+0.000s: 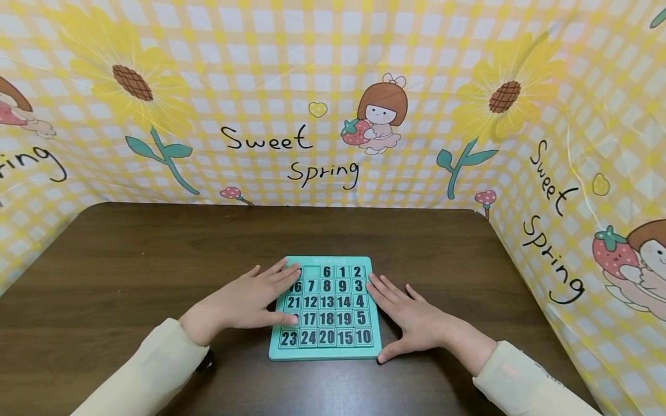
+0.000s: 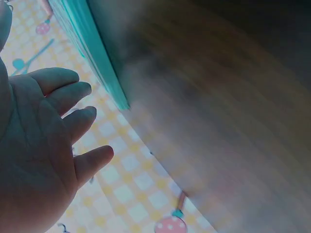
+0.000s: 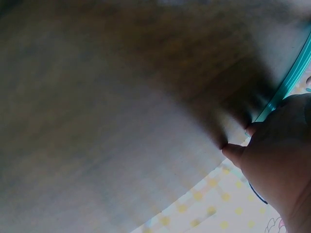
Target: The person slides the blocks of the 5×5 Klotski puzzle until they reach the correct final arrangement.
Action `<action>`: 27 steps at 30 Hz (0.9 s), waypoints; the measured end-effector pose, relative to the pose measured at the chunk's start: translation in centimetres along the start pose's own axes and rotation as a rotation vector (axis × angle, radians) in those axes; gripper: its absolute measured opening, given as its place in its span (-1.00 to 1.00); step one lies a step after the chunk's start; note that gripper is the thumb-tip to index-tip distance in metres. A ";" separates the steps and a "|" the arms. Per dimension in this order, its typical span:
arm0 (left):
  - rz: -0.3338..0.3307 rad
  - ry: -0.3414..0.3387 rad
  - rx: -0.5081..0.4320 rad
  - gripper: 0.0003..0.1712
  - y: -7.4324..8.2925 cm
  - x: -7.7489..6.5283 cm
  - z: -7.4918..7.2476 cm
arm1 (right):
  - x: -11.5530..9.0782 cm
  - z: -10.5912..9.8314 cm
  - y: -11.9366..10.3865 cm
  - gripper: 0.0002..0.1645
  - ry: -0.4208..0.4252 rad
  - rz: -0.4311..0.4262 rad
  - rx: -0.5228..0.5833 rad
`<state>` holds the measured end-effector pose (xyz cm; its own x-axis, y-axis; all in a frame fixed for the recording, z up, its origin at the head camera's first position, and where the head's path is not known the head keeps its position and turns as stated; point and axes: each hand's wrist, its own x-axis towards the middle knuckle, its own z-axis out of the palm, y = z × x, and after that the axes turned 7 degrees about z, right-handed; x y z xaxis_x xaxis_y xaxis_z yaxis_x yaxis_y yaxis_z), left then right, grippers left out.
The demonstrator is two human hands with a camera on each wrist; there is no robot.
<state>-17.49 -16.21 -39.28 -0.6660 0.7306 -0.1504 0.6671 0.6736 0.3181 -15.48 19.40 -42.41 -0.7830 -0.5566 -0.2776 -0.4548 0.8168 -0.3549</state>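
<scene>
A turquoise number slide puzzle (image 1: 325, 353) lies flat on the brown table, its black-numbered tiles in rows with one gap in the top row. Over its left side reaches my left hand (image 1: 255, 297), fingers extended; the fingertips and thumb overlap tiles at the left column and hide some numbers. Along the right edge rests my right hand (image 1: 416, 318), fingers straight at the upper right rim and thumb at the lower right corner. In the left wrist view the left palm (image 2: 36, 131) shows beside the puzzle's turquoise edge (image 2: 104, 63). The right wrist view shows the right hand (image 3: 277, 150) against that frame's side.
The dark wood table (image 1: 171, 242) extends around the puzzle. A yellow checked cloth (image 1: 260, 69) printed with flowers and cartoon figures hangs behind the table and along both sides. A small black object (image 1: 207, 363) shows at the left sleeve.
</scene>
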 end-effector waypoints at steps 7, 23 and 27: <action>0.063 -0.049 0.014 0.07 1.4 2.6 0.0 | 0.0 0.0 0.1 0.54 0.003 0.000 -0.001; 0.025 -0.110 0.023 0.05 1.3 3.5 0.1 | -0.1 -0.2 0.0 0.54 0.002 0.006 -0.006; -0.009 -0.103 -0.017 0.04 0.7 2.5 0.0 | -0.1 -0.1 0.0 0.54 0.005 0.002 0.000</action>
<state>-18.71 -13.91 -39.39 -0.6333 0.7330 -0.2484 0.6553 0.6786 0.3318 -15.42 19.45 -42.28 -0.7857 -0.5546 -0.2739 -0.4536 0.8177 -0.3546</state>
